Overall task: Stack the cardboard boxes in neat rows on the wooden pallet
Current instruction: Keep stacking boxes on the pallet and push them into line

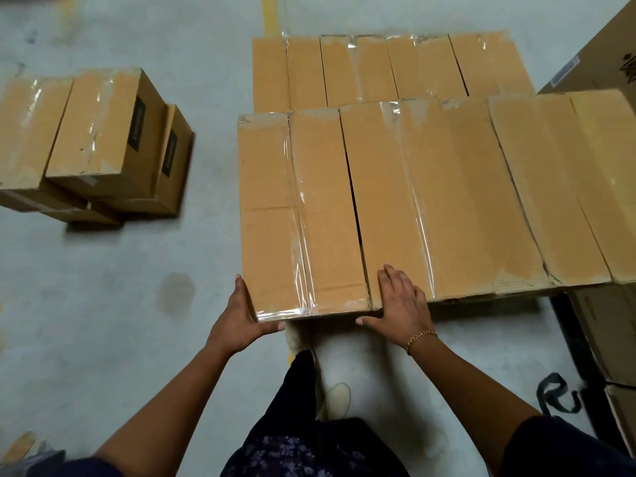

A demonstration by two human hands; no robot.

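A long taped cardboard box (299, 215) forms the left end of the near top row of stacked boxes. My left hand (241, 318) holds its near left corner, fingers up the left side and thumb under the front edge. My right hand (401, 304) lies flat with straight fingers on the near end of the neighbouring box (430, 197), thumb along the front edge. Another box (564, 180) lies to the right in the same row. A lower row of boxes (389, 68) lies behind. The wooden pallet is hidden beneath the stack.
A separate pile of smaller cardboard boxes (89, 139) stands on the grey floor at the left. More large cartons (605, 332) stand at the right edge, with a dark strap (557, 394) on the floor beside them. My legs and shoes are below the stack's front edge.
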